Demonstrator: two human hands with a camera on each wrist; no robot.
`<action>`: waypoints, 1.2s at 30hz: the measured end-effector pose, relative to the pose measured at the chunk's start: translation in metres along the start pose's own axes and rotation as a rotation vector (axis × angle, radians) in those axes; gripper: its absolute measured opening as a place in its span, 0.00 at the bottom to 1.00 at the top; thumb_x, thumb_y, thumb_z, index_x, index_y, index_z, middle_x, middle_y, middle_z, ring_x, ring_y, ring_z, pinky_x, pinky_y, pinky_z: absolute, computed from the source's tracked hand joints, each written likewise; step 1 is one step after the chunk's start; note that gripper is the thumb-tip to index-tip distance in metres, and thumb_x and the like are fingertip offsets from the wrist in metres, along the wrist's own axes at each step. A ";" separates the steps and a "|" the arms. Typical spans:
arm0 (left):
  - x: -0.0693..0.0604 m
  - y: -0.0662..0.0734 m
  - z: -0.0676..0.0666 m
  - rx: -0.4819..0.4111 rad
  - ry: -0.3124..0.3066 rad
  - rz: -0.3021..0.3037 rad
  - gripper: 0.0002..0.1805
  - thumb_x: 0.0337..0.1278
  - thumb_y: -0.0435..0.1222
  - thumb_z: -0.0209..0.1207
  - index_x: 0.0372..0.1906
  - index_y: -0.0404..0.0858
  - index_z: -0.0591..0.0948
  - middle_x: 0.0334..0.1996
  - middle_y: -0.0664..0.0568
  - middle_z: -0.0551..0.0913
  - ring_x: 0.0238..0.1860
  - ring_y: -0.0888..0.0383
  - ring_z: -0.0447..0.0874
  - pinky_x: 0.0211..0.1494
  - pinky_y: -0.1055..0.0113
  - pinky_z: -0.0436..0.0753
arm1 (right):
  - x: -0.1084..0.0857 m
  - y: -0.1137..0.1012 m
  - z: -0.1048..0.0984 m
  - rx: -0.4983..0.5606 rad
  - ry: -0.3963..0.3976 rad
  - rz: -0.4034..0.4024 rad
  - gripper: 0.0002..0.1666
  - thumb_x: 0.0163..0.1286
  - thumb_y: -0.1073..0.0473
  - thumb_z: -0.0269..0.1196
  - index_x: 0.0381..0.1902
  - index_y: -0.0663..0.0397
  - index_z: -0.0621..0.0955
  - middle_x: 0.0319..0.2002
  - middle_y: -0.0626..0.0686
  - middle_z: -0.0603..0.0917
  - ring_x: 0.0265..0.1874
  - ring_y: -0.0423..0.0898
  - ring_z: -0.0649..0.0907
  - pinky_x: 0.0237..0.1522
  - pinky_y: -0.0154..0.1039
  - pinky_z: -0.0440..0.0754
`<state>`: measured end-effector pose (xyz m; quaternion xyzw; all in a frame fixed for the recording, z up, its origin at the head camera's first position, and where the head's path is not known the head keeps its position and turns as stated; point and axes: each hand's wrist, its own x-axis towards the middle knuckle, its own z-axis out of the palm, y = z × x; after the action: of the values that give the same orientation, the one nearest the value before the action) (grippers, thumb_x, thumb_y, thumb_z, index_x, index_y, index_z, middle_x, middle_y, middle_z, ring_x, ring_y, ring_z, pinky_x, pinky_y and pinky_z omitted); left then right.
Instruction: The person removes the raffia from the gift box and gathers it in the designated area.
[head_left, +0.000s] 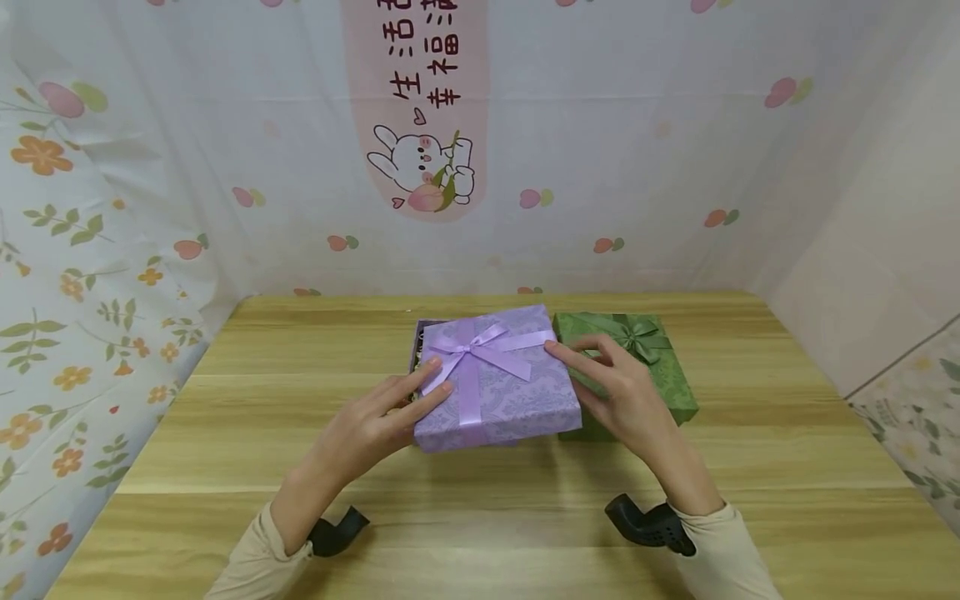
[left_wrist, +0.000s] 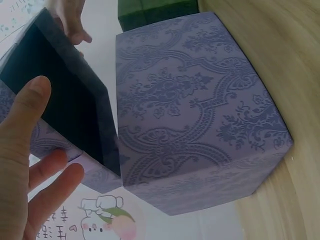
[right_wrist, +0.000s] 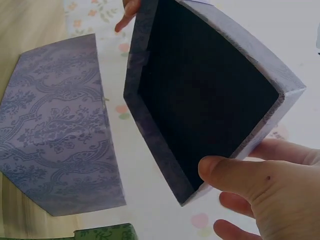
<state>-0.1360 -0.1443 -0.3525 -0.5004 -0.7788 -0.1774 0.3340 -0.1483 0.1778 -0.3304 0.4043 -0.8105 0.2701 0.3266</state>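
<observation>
A lilac patterned lid [head_left: 517,396] with a satin ribbon bow [head_left: 468,348] is tilted over the matching purple box [left_wrist: 185,110]. My left hand [head_left: 375,421] holds the lid's left side, its fingers on top and its thumb [left_wrist: 31,100] at the inner rim. At the right side, my right hand [head_left: 622,387] pinches the lid, the thumb [right_wrist: 220,172] inside its dark hollow. Past the lid's upper left edge, a sliver of the box and its contents shows; most of the inside is hidden.
A green gift box [head_left: 671,375] with a green bow stands just right of the purple one, partly behind my right hand. Under both is a wood-grain table [head_left: 300,342]. A printed curtain [head_left: 600,125] hangs behind it.
</observation>
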 end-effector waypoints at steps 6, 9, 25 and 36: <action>0.000 0.001 -0.003 -0.004 -0.007 -0.019 0.46 0.21 0.24 0.76 0.60 0.37 0.74 0.62 0.40 0.69 0.37 0.54 0.77 0.37 0.69 0.79 | 0.002 -0.001 -0.001 0.046 0.033 -0.020 0.43 0.37 0.86 0.69 0.54 0.56 0.80 0.55 0.59 0.76 0.34 0.45 0.78 0.25 0.31 0.72; 0.001 0.002 -0.004 -0.015 0.021 -0.027 0.46 0.21 0.24 0.76 0.60 0.36 0.74 0.62 0.39 0.69 0.42 0.52 0.78 0.38 0.68 0.80 | 0.003 -0.002 -0.002 0.068 0.033 -0.029 0.43 0.36 0.86 0.69 0.54 0.57 0.79 0.55 0.59 0.77 0.32 0.44 0.77 0.21 0.28 0.65; 0.000 -0.005 -0.006 -0.211 0.080 -0.217 0.28 0.62 0.47 0.52 0.64 0.37 0.70 0.67 0.42 0.61 0.45 0.51 0.78 0.31 0.66 0.79 | -0.002 -0.002 -0.006 0.158 -0.073 0.100 0.31 0.53 0.73 0.68 0.57 0.54 0.78 0.55 0.55 0.78 0.50 0.50 0.79 0.37 0.26 0.72; 0.007 -0.004 -0.006 -0.263 0.254 -0.107 0.26 0.65 0.39 0.53 0.66 0.37 0.67 0.63 0.30 0.63 0.63 0.41 0.63 0.62 0.59 0.67 | -0.002 -0.001 -0.007 0.206 -0.114 0.131 0.28 0.67 0.42 0.54 0.57 0.53 0.78 0.53 0.53 0.80 0.50 0.51 0.79 0.49 0.29 0.73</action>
<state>-0.1389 -0.1453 -0.3433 -0.4713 -0.7258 -0.3570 0.3515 -0.1444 0.1833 -0.3267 0.3968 -0.8204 0.3490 0.2184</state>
